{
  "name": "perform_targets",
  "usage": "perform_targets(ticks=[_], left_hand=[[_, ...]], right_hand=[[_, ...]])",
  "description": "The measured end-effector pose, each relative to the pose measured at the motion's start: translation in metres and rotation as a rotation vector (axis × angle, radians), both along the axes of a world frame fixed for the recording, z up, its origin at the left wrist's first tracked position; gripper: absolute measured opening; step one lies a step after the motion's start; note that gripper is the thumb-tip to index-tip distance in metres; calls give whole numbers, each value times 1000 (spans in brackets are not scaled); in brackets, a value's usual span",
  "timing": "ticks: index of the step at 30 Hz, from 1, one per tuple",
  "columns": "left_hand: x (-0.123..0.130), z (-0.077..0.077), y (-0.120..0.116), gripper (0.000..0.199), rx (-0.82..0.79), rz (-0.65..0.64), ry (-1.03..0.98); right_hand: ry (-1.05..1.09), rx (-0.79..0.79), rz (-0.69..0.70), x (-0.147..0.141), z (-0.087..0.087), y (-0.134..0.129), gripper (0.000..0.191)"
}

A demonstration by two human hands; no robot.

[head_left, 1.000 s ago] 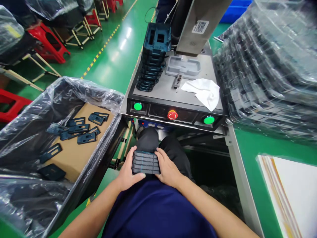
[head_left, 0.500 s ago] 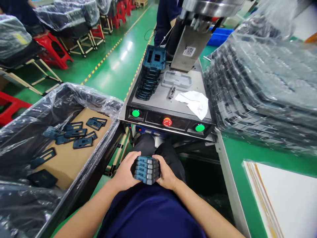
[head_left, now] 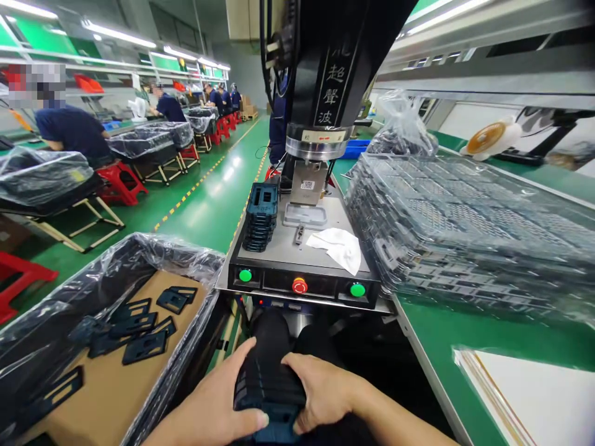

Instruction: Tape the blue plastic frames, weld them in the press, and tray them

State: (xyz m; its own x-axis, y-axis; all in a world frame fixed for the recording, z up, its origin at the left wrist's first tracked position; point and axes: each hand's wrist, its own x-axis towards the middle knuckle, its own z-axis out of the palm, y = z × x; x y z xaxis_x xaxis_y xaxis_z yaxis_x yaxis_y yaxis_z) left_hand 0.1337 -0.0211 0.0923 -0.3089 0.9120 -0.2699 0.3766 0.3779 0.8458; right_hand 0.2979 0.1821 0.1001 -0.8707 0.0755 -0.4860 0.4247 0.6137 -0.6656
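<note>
Between my hands is a stack of dark blue plastic housings (head_left: 268,396), low over my lap. My left hand (head_left: 216,396) wraps the stack's left side, its thumb across the near face. From the right, my right hand (head_left: 320,390) grips the other side with fingers curled round it. The undersides of the housings are hidden. Ahead, a similar pile of dark blue housings (head_left: 261,217) stands at the left of the machine's metal table (head_left: 246,263). Beside that pile a grey fixture (head_left: 305,216) lies under the machine's metal press head (head_left: 307,184).
A plastic-lined bin (head_left: 139,244) on the left holds loose dark blue parts on cardboard. The machine's front has green buttons (head_left: 357,290) and a red stop button (head_left: 300,285). A white cloth (head_left: 337,246) lies nearby. Clear trays (head_left: 446,229) are stacked right. People sit farther back.
My view has tilted up, showing more of the machine and room. The held stack has turned from showing its layered edges to a darker top and near face, still between both hands.
</note>
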Motion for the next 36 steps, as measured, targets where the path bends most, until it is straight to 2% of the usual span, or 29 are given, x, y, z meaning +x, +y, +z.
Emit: perform_targets(ticks=[3, 6, 8, 9, 11, 12, 14, 17, 20, 23, 25, 29, 36], left_hand=[[5, 2, 7, 82, -23, 73, -127], [2, 12, 15, 74, -11, 152, -399], [-5, 30, 21, 66, 50, 282, -627], [-10, 43, 25, 61, 95, 389, -720], [-21, 76, 37, 46, 215, 645, -821], [-26, 96, 46, 38, 288, 773, -831], [-35, 134, 66, 29, 467, 892, -805], [-46, 182, 101, 22, 723, 903, -756], [-57, 209, 136, 16, 751, 911, -745], [-64, 222, 166, 14, 729, 928, -739], [-67, 226, 181, 13, 705, 942, -737], [-69, 234, 201, 13, 672, 943, -732], [-70, 244, 227, 20, 580, 978, -665]], right_hand=[[-92, -48, -12, 7, 12, 6, 94], [10, -308, -101, 21, 19, 20, 112], [162, -556, -213, 32, 21, 31, 110], [228, -646, -274, 38, 20, 37, 104], [302, -708, -371, 47, 13, 45, 92], [308, -693, -399, 51, 7, 48, 89], [270, -631, -436, 55, -9, 51, 89], [171, -481, -455, 57, -33, 52, 89], [79, -200, -350, 58, -43, 51, 90], [-41, 65, -206, 61, -37, 49, 95], [-102, 153, -161, 62, -30, 48, 96], [-117, 225, -130, 62, -24, 47, 95], [-54, 243, -131, 64, -32, 50, 94]])
